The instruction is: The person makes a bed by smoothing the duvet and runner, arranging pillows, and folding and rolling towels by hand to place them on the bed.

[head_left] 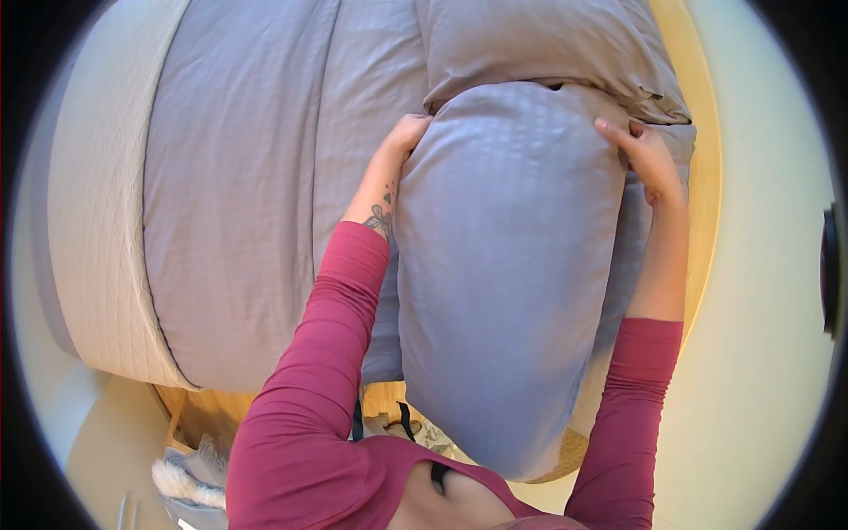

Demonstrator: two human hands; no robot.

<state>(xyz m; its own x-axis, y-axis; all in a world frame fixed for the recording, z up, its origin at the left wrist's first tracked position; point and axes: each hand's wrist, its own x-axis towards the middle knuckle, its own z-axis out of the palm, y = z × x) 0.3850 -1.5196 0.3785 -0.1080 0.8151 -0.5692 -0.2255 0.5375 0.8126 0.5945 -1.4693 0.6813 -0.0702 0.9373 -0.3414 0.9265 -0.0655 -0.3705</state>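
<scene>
A grey pillow with a faint woven check stands out in front of my body, its near end hanging past the bed's edge. My left hand grips its far left side, the fingertips hidden behind the fabric. At the far right corner my right hand holds the same pillow, thumb on the upper face and the other fingers mostly out of sight. Just beyond lies a second grey pillow, close against the far end of the held one.
A grey duvet covers the bed to the left, with a cream quilted throw across its far left. A pale wooden headboard runs along the right beside a light wall. Fluffy white and grey items lie at lower left.
</scene>
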